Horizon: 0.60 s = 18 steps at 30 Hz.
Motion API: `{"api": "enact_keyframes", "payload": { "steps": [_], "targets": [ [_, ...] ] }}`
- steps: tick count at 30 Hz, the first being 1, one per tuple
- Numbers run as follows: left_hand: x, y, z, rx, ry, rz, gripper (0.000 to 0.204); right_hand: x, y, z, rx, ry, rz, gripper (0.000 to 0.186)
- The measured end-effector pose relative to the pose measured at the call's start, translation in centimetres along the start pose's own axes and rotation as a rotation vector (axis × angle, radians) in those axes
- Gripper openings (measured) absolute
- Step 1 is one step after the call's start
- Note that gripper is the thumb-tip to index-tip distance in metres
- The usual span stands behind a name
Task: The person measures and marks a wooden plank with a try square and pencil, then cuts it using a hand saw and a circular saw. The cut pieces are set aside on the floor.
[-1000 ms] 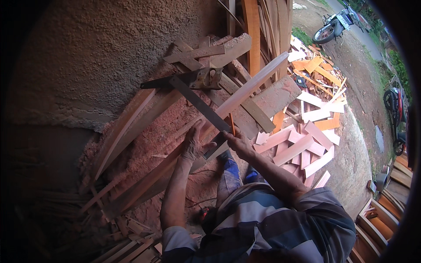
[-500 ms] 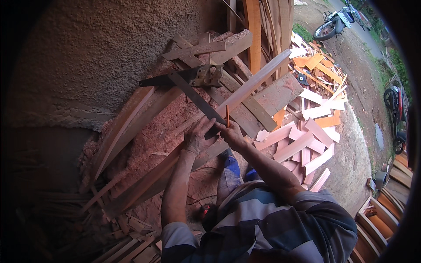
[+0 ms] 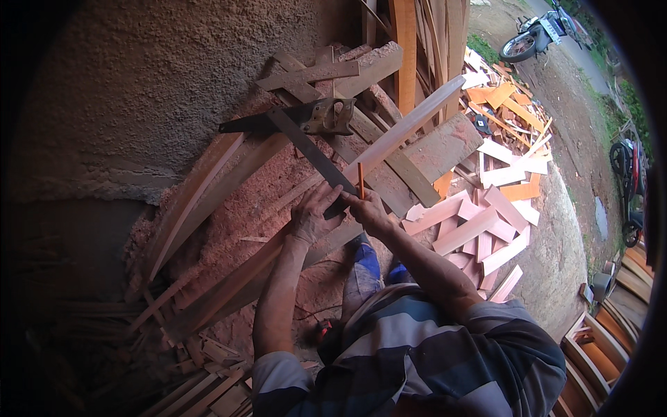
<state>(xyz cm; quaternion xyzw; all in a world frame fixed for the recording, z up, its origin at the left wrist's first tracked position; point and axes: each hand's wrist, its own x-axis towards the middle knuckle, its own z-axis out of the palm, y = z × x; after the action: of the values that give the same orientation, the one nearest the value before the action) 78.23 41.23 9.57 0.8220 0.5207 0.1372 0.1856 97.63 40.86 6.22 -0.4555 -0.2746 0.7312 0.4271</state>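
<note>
My right hand (image 3: 369,213) pinches slim orange pencil (image 3: 360,179); left hand (image 3: 313,213) rests on flat dark strip (image 3: 310,150), laid across smooth wooden plank (image 3: 410,128), jutting past plank's far edge. Left grip: can't tell.

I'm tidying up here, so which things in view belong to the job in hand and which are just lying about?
In the job:
long grey metal straightedge, under the left hand
thin orange pencil, in the right hand
long pinkish wooden plank, beneath the straightedge

Lying about:
black handsaw with brown handle, untouched
pink wooden offcuts
red motorcycle
</note>
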Motion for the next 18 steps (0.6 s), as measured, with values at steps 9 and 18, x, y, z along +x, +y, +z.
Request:
{"api": "enact_keyframes", "payload": {
  "steps": [9,18],
  "targets": [
    [0.11,-0.40,-0.04,-0.010,-0.035,0.026,0.080,-0.01,-0.36,0.13,0.005,0.012,0.005,0.022],
    [0.18,-0.23,-0.52,-0.026,-0.048,0.021,0.078,0.27,-0.06,-0.08,-0.012,-0.022,0.000,0.028]
  ]
}}
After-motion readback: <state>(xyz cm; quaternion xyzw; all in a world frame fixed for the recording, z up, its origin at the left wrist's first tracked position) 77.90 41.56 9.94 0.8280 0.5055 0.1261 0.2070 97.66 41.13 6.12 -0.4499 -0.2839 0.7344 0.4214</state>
